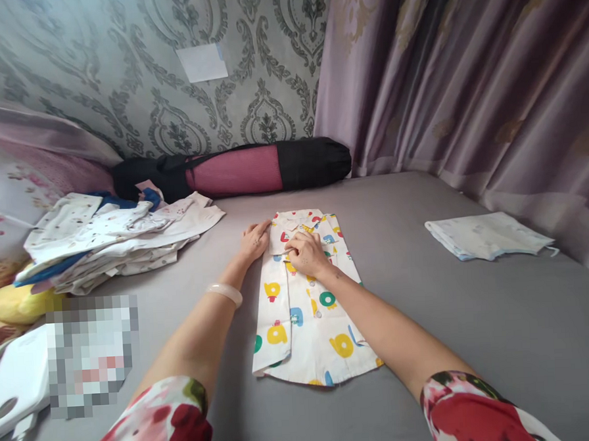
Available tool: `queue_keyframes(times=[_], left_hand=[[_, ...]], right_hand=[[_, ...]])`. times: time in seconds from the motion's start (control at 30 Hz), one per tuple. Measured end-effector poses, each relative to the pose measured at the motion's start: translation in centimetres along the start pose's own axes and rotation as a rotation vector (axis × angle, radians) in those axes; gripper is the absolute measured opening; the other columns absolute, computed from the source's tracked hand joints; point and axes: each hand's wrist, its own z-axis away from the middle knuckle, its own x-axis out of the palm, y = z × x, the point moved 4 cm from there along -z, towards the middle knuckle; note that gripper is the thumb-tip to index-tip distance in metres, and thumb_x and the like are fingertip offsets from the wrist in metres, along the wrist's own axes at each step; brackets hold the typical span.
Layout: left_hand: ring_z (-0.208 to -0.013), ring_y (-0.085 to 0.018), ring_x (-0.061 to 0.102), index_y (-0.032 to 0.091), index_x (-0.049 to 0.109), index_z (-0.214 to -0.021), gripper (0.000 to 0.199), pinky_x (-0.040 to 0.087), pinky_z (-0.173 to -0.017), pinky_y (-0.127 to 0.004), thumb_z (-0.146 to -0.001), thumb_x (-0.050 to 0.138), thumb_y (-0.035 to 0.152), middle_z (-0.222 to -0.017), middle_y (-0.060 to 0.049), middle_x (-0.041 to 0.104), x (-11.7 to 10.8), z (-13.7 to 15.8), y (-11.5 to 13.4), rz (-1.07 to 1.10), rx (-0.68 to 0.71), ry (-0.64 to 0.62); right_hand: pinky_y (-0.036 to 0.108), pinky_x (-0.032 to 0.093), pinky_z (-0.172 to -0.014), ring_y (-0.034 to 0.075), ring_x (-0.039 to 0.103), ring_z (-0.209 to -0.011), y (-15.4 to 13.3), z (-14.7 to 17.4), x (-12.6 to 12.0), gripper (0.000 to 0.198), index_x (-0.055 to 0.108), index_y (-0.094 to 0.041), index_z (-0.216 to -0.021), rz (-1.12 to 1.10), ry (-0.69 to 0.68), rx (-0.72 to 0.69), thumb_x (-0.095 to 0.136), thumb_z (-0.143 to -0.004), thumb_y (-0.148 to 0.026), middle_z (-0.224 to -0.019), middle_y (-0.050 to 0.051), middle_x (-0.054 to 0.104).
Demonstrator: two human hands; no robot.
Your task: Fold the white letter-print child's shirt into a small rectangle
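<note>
A small white shirt [308, 338] printed with colourful letters lies lengthwise on the grey sheet, its collar end away from me. Its sides are folded inward over the buttoned front. My right hand [306, 253] is closed on a bit of the shirt's cloth at the upper chest, fingers bent in a pinch. At the shirt's upper left edge rests my left hand [256, 242], low on the sheet, fingers stretched toward the cloth and touching its border. A pale bangle [225, 292] circles the left wrist.
A pile of clothes [112, 236] lies at the left, beside a white device with a cable [21, 379] and a blurred-out item [94, 356]. A folded white garment [487, 235] is at the right. A black and pink long bag [237, 171] lies along the wall.
</note>
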Motion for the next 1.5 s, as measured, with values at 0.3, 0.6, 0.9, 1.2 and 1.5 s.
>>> queue_keyframes(times=[0.3, 0.6, 0.9, 1.2, 1.5], left_hand=[[-0.133, -0.030, 0.041, 0.026, 0.053, -0.136, 0.052, 0.031, -0.110, -0.048, -0.093, 0.040, 0.052, -0.145, -0.006, 0.052, -0.4, 0.7, 1.3, -0.059, 0.073, 0.020], [-0.144, -0.023, 0.031, 0.019, 0.049, -0.140, 0.049, 0.022, -0.118, -0.044, -0.098, 0.028, 0.032, -0.151, -0.008, 0.045, 0.4, 0.9, 1.8, -0.122, 0.262, -0.048], [-0.142, -0.021, 0.035, 0.018, 0.046, -0.142, 0.050, 0.024, -0.118, -0.044, -0.097, 0.027, 0.029, -0.152, -0.010, 0.043, 0.6, 0.8, 2.1, -0.157, 0.244, -0.122], [-0.145, -0.024, 0.029, 0.018, 0.047, -0.139, 0.048, 0.023, -0.118, -0.050, -0.100, 0.024, 0.034, -0.154, -0.009, 0.039, 0.1, 0.7, 5.0, -0.215, 0.076, -0.044], [-0.147, -0.027, 0.024, 0.005, 0.035, -0.148, 0.061, 0.018, -0.120, -0.046, -0.100, 0.024, 0.042, -0.157, -0.018, 0.032, 3.0, 1.2, 7.0, -0.303, 0.042, -0.072]], right_hand=[[0.035, 0.034, -0.094, 0.020, 0.059, -0.090, -1.3, 0.1, -0.9, 0.030, 0.069, -0.020, -0.070, 0.059, -0.006, -0.079, 0.048, -0.091, -0.024, -0.082, 0.005, 0.069], [0.045, 0.006, -0.120, 0.024, 0.021, -0.148, -1.0, 0.3, 1.1, 0.057, 0.035, -0.007, -0.149, 0.135, -0.193, -0.059, 0.036, -0.096, -0.028, -0.158, 0.014, 0.031], [0.046, 0.007, -0.121, 0.024, 0.020, -0.148, -1.0, 0.2, 1.3, 0.058, 0.034, -0.004, -0.149, 0.150, -0.322, 0.012, 0.031, -0.096, -0.029, -0.158, 0.015, 0.029], [0.038, 0.013, -0.121, 0.018, 0.021, -0.148, 0.8, -1.3, -0.6, 0.057, 0.031, -0.009, -0.152, -0.012, -0.188, 0.142, 0.022, -0.098, -0.027, -0.159, 0.009, 0.028], [0.047, 0.005, -0.120, 0.027, 0.015, -0.149, 5.5, -0.6, -0.6, 0.062, 0.030, 0.000, -0.150, 0.300, -0.169, 0.349, 0.027, -0.099, -0.035, -0.160, 0.017, 0.022]])
